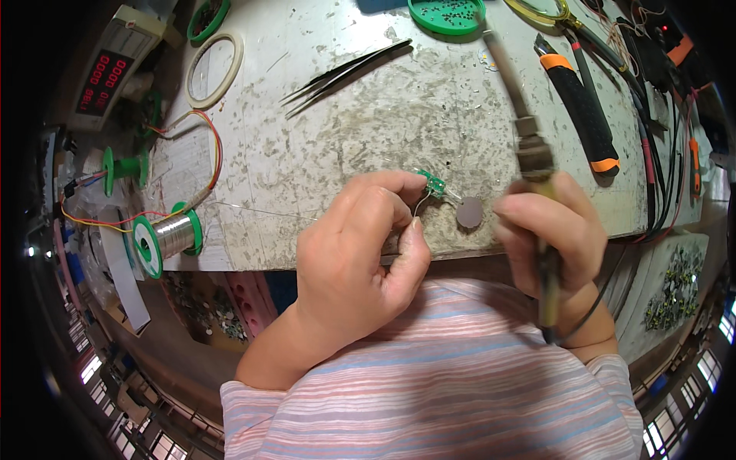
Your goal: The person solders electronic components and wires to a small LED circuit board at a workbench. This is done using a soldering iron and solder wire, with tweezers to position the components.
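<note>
My left hand pinches a tiny green circuit board between thumb and forefinger, just above the near edge of the worn grey workbench. A thin wire hangs from the board beside my fingers. My right hand is closed around the handle of a soldering iron, whose shaft points away from me with its tip far up the bench. A small round grey disc lies on the bench between my two hands.
A green spool of solder wire stands at the left, its strand running toward my left hand. Black tweezers, a tape ring, a green dish, orange-handled pliers and a red-digit meter lie around.
</note>
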Available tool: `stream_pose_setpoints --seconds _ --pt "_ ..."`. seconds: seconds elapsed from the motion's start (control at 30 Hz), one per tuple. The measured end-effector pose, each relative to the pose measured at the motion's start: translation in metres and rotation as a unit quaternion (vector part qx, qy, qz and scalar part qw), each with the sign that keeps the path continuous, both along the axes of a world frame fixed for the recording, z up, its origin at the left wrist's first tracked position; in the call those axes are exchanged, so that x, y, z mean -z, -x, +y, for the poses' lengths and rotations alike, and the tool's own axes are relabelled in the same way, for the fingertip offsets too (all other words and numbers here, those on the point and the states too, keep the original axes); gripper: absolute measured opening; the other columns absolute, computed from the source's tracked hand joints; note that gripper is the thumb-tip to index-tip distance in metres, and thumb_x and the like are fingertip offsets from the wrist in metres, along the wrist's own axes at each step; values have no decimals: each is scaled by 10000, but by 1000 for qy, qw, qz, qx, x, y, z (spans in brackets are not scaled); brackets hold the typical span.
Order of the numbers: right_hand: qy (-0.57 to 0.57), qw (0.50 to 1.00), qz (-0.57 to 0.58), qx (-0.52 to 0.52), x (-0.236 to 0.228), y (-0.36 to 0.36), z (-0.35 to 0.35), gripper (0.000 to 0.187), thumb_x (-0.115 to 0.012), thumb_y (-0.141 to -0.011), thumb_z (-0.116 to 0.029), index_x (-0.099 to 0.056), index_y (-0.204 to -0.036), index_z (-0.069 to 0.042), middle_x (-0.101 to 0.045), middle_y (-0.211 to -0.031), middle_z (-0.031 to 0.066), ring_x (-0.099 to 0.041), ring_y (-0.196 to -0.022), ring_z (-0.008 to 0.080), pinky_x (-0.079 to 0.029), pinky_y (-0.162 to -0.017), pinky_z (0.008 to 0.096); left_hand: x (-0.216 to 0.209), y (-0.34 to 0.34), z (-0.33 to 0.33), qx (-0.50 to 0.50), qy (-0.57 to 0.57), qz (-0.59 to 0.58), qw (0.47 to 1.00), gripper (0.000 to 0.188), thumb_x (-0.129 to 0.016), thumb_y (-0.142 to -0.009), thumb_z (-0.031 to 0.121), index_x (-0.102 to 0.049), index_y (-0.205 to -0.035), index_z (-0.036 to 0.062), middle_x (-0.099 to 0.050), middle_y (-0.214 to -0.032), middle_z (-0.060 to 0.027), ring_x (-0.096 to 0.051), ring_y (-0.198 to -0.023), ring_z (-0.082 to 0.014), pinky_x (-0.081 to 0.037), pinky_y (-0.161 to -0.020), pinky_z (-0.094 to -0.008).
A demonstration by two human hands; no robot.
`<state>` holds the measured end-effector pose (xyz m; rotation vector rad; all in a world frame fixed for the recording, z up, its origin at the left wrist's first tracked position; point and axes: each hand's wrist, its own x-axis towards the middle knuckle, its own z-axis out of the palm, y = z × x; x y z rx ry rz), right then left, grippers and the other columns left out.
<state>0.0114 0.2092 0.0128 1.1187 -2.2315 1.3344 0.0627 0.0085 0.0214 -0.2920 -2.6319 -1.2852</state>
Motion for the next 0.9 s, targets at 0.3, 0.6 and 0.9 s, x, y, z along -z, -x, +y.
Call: stream_pose_setpoints --seconds 0.3,0.6,0.9 --pt "-4 999 -42 31 17 -3 -19 425 -773 -695 -51 -613 -1088 -67 -583 -883 102 -565 -708 273 -451 -588 346 5 0 1 -6 -13 27 1000 155 -651 -720 -34 -534 -810 15 -671 -952 -145 -648 -707 -254 -519 -566 -315" --pt "-41 999 -29 10 18 5 -19 425 -739 -741 70 -577 -1119 -35 -599 -912 117 -589 -747 261 -485 -629 322 -5 -12 2 10 -16 -21 1000 120 -623 -760 -67 -541 -825 -8 -669 -1013 -185 -669 -800 -233 -527 -704 -290" --pt "-92 994 -39 -46 3 17 -21 328 -620 -803 -58 -642 -1131 -59 -586 -1002 106 -598 -876 263 -502 -739 329 3 -5 -9 5 60 66 996 144 -655 -747 -65 -558 -831 1 -667 -1001 -182 -631 -819 -274 -497 -728 -324"
